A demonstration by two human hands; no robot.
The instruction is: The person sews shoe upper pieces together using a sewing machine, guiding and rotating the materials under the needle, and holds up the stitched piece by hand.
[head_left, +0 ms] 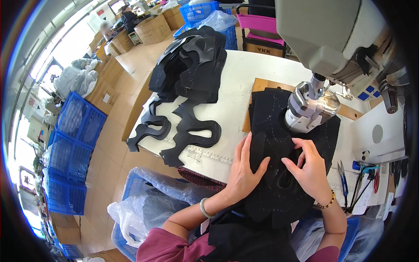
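Observation:
Black fabric pieces with pale chalk-like marks (268, 109) lie under the metal head of a sewing machine (310, 107) and hang toward my lap. My left hand (246, 170) rests on the left part of this fabric, its fingers stretched forward and its thumb apart. On the right, my right hand (309, 168) touches the same fabric with bent, spread fingers; thumb and index tips stay apart. Between and below the hands, a curved opening shows in the fabric. The machine head hides the fabric's far right part.
A tall stack of cut black pieces (190, 65) stands at the table's far left. Nearer lie curved black strips (196, 126) beside a printed ruler (207, 155). Blue-handled tweezers (343, 181) lie right. Below the table's left edge is a plastic-lined blue basket (124, 222).

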